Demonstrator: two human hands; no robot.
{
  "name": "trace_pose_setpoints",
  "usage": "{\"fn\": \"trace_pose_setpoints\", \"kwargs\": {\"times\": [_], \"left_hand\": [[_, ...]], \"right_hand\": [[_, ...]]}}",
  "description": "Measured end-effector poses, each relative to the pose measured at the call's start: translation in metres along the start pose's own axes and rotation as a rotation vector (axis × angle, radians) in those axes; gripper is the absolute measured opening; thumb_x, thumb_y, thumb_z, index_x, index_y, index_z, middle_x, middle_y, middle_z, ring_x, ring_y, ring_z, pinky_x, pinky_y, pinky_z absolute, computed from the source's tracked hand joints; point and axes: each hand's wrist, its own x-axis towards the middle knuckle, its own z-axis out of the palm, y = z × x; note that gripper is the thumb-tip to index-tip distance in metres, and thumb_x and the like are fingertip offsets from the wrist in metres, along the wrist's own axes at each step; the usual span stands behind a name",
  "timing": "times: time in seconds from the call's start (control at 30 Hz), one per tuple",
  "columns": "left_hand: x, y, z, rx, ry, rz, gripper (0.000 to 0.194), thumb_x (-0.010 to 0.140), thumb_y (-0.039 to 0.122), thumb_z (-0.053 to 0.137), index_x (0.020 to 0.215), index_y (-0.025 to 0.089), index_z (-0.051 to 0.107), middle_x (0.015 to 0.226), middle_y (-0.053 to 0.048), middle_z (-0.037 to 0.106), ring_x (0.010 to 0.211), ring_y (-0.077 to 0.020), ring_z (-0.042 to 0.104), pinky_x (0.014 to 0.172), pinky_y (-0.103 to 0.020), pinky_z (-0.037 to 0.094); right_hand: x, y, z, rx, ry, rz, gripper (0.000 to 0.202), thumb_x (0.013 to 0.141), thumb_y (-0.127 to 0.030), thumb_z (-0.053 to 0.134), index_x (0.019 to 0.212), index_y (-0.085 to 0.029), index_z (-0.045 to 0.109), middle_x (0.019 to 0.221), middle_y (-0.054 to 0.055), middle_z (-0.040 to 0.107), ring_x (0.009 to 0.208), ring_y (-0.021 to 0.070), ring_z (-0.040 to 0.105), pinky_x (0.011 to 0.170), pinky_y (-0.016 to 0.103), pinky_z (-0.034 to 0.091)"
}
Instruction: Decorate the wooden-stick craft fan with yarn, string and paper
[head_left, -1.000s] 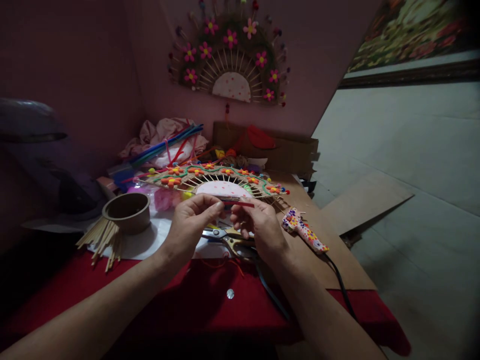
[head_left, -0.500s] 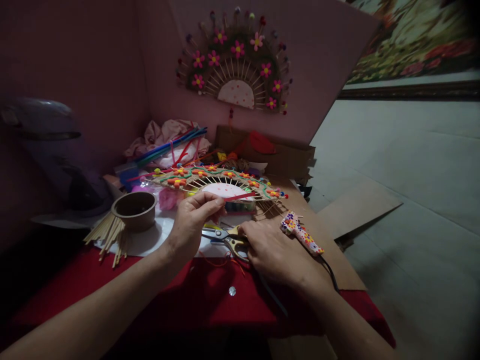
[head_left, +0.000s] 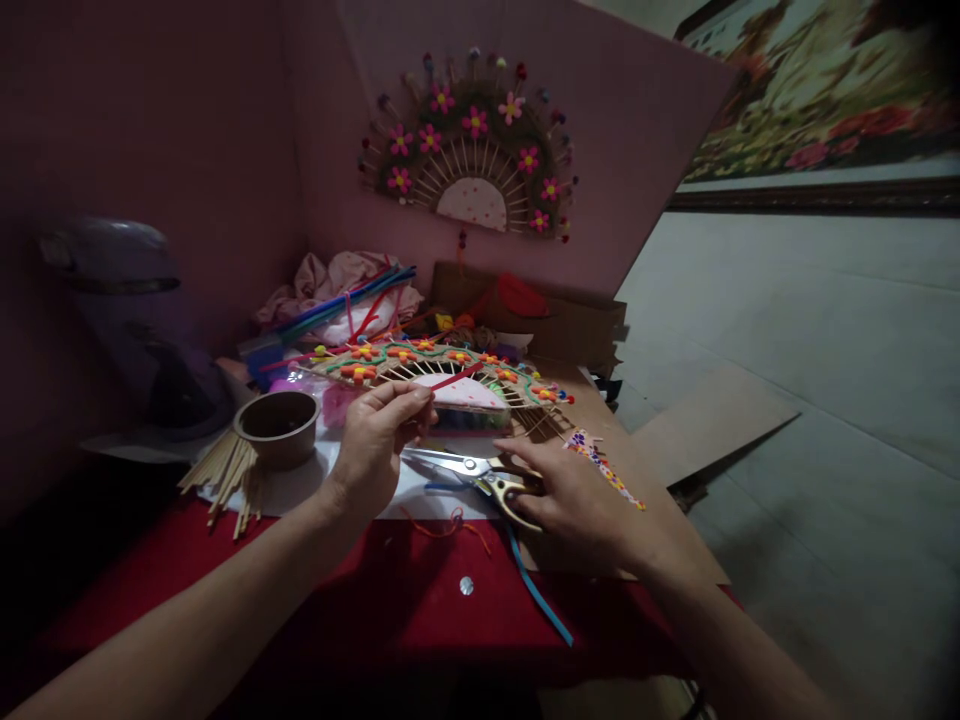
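A thin red strip (head_left: 457, 377), perhaps a pipe cleaner, is pinched between the thumb and forefinger of my left hand (head_left: 371, 445). It points up and right, in front of the half-round stick fan (head_left: 457, 392) with orange flowers and a green wavy line. My right hand (head_left: 581, 495) grips the gold handles of a pair of scissors (head_left: 472, 465). Their blades point left, below the strip and apart from it. A blue strip (head_left: 540, 595) hangs over the red cloth below the scissors.
A brown pot (head_left: 277, 430) and several wooden sticks (head_left: 221, 475) lie left. The flower-patterned glue gun (head_left: 604, 465) rests on cardboard (head_left: 660, 530) at right. Orange yarn (head_left: 450, 528) and a small silvery disc (head_left: 466, 586) lie in front. A finished-looking fan (head_left: 472, 150) hangs behind.
My right hand has lifted the scissors and moved slightly right, with their handles now plainly in its grip. My left hand has shifted slightly left with the red strip, which tilts up more.
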Motion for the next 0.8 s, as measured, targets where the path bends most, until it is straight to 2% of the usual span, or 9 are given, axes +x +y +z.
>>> {"fn": "trace_pose_setpoints", "kwargs": {"times": [0.07,0.13,0.2,0.3,0.37,0.47,0.6,0.8], "left_hand": [[-0.001,0.003,0.001,-0.014,0.011,-0.002,0.014,0.067,0.024,0.069,0.067,0.014,0.060,0.056,0.000,0.058,0.050,-0.0093,0.049,0.046,-0.021,0.033],[-0.003,0.006,0.002,-0.035,0.011,-0.002,0.013,0.067,0.024,0.069,0.068,0.014,0.060,0.055,0.001,0.057,0.048,-0.0085,0.047,0.043,-0.021,0.031],[-0.004,0.009,0.003,-0.055,0.012,-0.005,0.014,0.068,0.024,0.069,0.068,0.014,0.059,0.055,0.001,0.056,0.047,-0.0082,0.046,0.042,-0.020,0.030],[-0.006,0.010,0.004,-0.072,0.018,-0.022,0.014,0.067,0.024,0.069,0.067,0.014,0.059,0.055,0.001,0.056,0.048,-0.0084,0.048,0.041,-0.020,0.029],[-0.006,0.009,0.004,-0.078,0.022,-0.031,0.014,0.066,0.023,0.070,0.067,0.014,0.060,0.055,0.001,0.056,0.047,-0.0084,0.048,0.040,-0.019,0.030],[-0.008,0.006,0.004,-0.081,0.014,-0.034,0.015,0.066,0.024,0.071,0.066,0.014,0.059,0.054,0.001,0.056,0.045,-0.0074,0.046,0.039,-0.018,0.030],[-0.008,0.002,0.005,-0.079,-0.013,-0.038,0.015,0.066,0.023,0.071,0.067,0.014,0.059,0.055,0.001,0.057,0.043,-0.0070,0.045,0.036,-0.018,0.031],[-0.008,0.001,0.005,-0.081,-0.012,-0.019,0.014,0.065,0.021,0.070,0.065,0.014,0.058,0.055,0.001,0.058,0.045,-0.0080,0.047,0.035,-0.017,0.033]], "right_hand": [[-0.010,0.002,-0.010,0.042,0.013,0.110,0.053,0.073,-0.013,0.057,0.125,-0.025,0.058,0.117,0.007,0.066,0.102,0.0245,0.060,0.086,0.038,0.043],[-0.019,0.003,-0.017,0.177,0.030,0.198,0.052,0.071,-0.012,0.058,0.121,-0.026,0.061,0.113,0.005,0.067,0.099,0.0223,0.062,0.083,0.034,0.046],[-0.026,0.002,-0.021,0.329,0.048,0.265,0.051,0.067,-0.013,0.062,0.115,-0.028,0.063,0.098,0.002,0.069,0.083,0.0184,0.064,0.069,0.028,0.048],[-0.034,-0.004,-0.017,0.500,0.061,0.336,0.046,0.059,-0.009,0.065,0.102,-0.027,0.064,0.076,-0.003,0.064,0.058,0.0121,0.055,0.049,0.022,0.041],[-0.036,-0.008,-0.009,0.573,0.058,0.348,0.044,0.058,-0.007,0.065,0.097,-0.026,0.063,0.074,-0.004,0.062,0.055,0.0102,0.051,0.046,0.020,0.038],[-0.033,-0.015,0.003,0.637,0.064,0.306,0.042,0.057,-0.009,0.069,0.096,-0.024,0.062,0.076,-0.004,0.061,0.061,0.0102,0.051,0.052,0.020,0.040],[-0.027,-0.028,0.013,0.768,0.018,0.311,0.034,0.062,-0.023,0.074,0.092,-0.020,0.058,0.065,-0.006,0.055,0.054,0.0081,0.045,0.049,0.020,0.038],[-0.025,-0.037,0.020,0.848,0.011,0.332,0.041,0.062,-0.041,0.076,0.091,-0.019,0.058,0.058,-0.007,0.050,0.047,0.0065,0.039,0.040,0.018,0.031]]}}
